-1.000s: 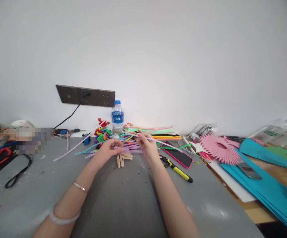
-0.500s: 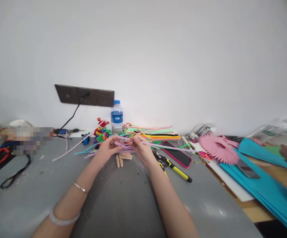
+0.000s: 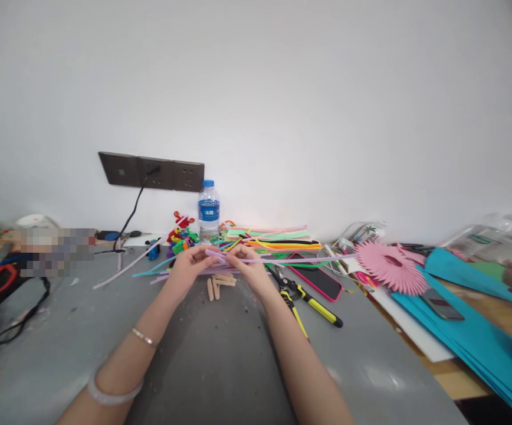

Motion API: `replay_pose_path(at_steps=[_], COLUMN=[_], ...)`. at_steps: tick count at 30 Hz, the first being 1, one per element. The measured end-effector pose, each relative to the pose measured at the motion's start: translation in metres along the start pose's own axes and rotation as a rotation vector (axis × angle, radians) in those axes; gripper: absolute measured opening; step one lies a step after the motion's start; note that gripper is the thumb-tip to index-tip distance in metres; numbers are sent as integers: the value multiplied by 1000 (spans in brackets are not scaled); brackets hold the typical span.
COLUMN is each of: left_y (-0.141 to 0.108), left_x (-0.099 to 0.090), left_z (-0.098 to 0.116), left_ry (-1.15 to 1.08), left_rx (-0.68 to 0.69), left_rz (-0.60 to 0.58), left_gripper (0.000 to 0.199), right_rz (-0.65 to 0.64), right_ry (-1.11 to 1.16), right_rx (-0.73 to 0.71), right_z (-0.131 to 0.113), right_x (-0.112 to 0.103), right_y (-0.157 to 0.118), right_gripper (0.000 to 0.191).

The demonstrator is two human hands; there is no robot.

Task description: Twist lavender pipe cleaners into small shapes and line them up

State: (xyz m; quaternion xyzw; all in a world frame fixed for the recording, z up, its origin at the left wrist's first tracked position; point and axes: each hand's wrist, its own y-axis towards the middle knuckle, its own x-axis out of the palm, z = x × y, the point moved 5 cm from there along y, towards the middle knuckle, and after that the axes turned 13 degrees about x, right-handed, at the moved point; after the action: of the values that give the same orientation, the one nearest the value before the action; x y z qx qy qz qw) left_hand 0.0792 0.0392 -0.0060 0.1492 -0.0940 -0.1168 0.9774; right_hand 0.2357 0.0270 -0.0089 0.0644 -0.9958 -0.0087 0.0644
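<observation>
Head view: your left hand (image 3: 189, 268) and right hand (image 3: 251, 273) pinch lilac stems (image 3: 216, 255).
Bottle (image 3: 209, 210): beyond your grip, clear liquid (image 3: 209, 234) inside.
Hidden: stems where pinched.

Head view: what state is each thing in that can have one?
Left hand, pinching lilac pipe cleaners
Right hand, pinching lilac pipe cleaners
Bottle, upright, capped
Pliers, handles spread
Pink-cased phone, screen dark
Grey phone, screen seemingly unlit
Plug, in wall socket
Pink paper disc, fanned out

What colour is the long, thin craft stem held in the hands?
The long, thin craft stem is pale purple; it shows best in the head view.
</observation>
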Motion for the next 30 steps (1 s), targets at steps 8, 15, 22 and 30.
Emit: replay_pose_path(at_steps=[8, 15, 22, 30], left_y=[0, 0, 1, -1], left_x=[-5, -5, -5, -4], left_z=[0, 1, -4, -3], left_ry=[20, -10, -32, -15], left_rx=[-8, 16, 12, 22], left_rz=[62, 79, 104, 125], left_gripper=[42, 43, 43, 33], right_rz=[-27, -109, -170, -215], right_ry=[17, 80, 148, 146], right_rx=[-1, 100, 158, 154], right_z=[-1, 2, 6, 3], right_x=[4, 11, 14, 17], right_y=[0, -3, -4, -5], right_gripper=[26, 29, 28, 29])
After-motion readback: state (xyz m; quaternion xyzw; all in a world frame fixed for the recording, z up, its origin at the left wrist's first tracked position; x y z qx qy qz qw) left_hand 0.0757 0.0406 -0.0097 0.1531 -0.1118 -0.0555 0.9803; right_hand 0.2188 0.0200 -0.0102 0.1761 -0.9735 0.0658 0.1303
